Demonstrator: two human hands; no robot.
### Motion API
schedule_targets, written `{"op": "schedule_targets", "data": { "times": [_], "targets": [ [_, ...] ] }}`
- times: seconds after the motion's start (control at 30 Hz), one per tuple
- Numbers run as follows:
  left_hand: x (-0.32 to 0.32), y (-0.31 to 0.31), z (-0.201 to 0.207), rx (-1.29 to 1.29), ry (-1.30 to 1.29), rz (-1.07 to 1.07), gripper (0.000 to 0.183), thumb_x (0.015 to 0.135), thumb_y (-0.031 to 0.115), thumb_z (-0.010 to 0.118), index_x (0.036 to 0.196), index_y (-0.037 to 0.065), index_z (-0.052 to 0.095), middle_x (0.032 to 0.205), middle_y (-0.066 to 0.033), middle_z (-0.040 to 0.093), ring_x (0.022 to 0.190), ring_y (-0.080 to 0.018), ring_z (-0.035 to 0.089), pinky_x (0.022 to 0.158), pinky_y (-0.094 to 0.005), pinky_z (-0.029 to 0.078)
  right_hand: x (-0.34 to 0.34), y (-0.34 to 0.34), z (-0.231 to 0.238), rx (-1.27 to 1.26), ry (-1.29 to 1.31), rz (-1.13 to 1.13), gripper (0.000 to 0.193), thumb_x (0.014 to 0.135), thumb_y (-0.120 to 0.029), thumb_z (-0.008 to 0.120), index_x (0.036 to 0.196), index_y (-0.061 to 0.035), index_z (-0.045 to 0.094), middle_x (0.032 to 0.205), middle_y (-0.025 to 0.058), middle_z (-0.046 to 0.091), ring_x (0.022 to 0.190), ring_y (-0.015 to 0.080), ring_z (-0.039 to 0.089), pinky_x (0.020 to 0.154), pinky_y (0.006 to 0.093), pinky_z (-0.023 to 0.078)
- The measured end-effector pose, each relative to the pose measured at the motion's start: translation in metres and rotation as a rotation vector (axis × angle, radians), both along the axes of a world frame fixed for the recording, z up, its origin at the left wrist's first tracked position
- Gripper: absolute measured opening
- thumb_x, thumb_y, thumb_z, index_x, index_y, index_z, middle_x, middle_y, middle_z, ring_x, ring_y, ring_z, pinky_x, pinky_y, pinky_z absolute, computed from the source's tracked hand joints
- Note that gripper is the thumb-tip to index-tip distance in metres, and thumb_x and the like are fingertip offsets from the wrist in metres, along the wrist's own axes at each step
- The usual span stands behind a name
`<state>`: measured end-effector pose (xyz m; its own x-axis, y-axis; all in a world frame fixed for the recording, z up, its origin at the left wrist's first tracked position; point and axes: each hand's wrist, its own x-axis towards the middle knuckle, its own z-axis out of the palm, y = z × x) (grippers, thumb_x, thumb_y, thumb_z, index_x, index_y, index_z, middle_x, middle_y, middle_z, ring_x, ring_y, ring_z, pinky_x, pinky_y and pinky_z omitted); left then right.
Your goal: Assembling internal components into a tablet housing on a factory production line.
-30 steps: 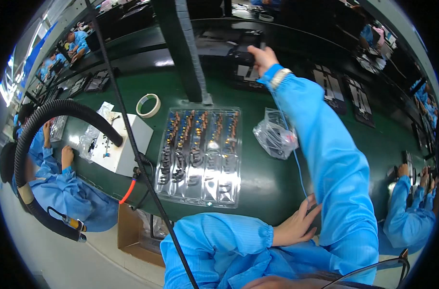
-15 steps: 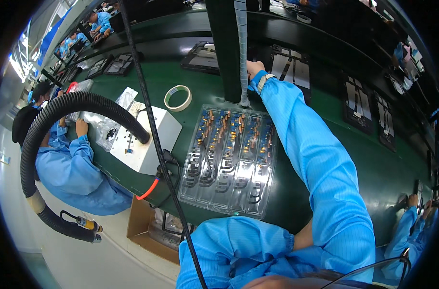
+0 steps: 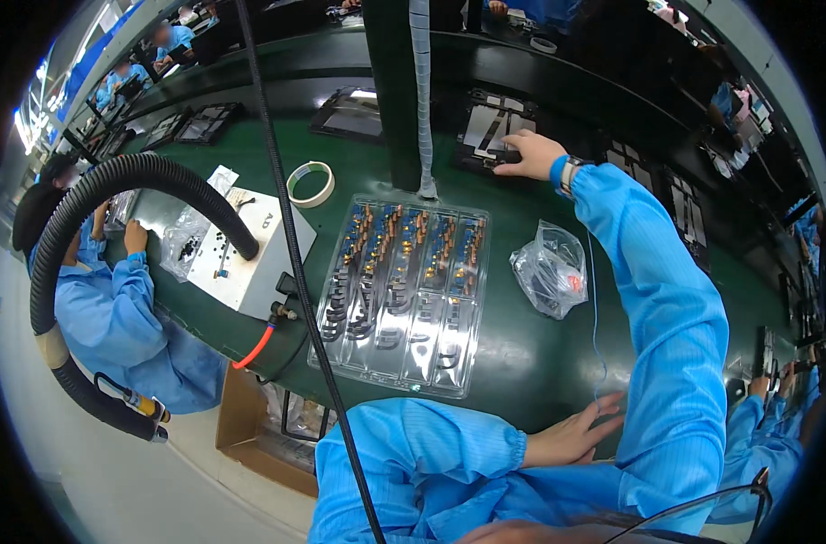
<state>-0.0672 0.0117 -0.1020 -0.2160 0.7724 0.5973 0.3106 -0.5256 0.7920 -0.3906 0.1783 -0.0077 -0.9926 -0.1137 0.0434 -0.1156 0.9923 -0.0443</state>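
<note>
My right hand (image 3: 532,156) reaches to the far side of the bench, with a strap round its wrist. Its fingers are apart at the right edge of a flat black-and-silver device housing (image 3: 487,122); whether they grip it, I cannot tell. Low in front of me, my left hand (image 3: 571,437) lies with fingers spread, close to a thin blue cord (image 3: 595,317) running down from the right wrist area. Between my arms sits a crumpled clear plastic bag (image 3: 551,272) with something reddish inside. To its left, a clear compartmented tray (image 3: 393,358) holds rows of small flex-cable parts.
A white box (image 3: 249,263) with a black flexible hose (image 3: 141,177) stands left of the tray, beside a tape roll (image 3: 311,184). A dark post (image 3: 390,100) rises behind. More housings (image 3: 685,213) lie to the right. A co-worker (image 3: 104,290) sits at the left.
My right hand has moved right, from behind the post to the housing's right edge. My left hand has come out from behind the right sleeve. The plastic bag is now uncovered; the view has shifted.
</note>
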Motion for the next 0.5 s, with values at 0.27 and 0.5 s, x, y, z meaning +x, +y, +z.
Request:
{"op": "schedule_targets", "data": {
  "times": [0.27,0.5],
  "targets": [
    [-0.005,-0.006,0.01,-0.092,0.09,-0.106,0.075,0.063,-0.008,0.06,0.131,0.011,0.034,0.138,-0.0229,0.017,0.117,-0.0355,0.041,0.084,-0.0362,0.045,0.098,0.083,-0.001,0.029,0.173,-0.136,0.054,0.073,-0.04,0.064,0.115,-0.0095,0.052,0.114,0.0094,0.052,0.096,0.0287,0.056,0.08,0.036,0.047],
    [-0.015,-0.01,0.02,-0.182,0.138,-0.262,0.083,0.062,-0.01,0.061,0.135,0.013,0.03,0.138,-0.0215,0.016,0.115,-0.0331,0.042,0.087,-0.0352,0.044,0.184,0.186,-0.028,0.104,0.098,-0.295,0.062,0.071,-0.046,0.065,0.12,-0.0119,0.048,0.12,0.0082,0.047,0.096,0.0307,0.056,0.08,0.0364,0.047]
  ]
}}
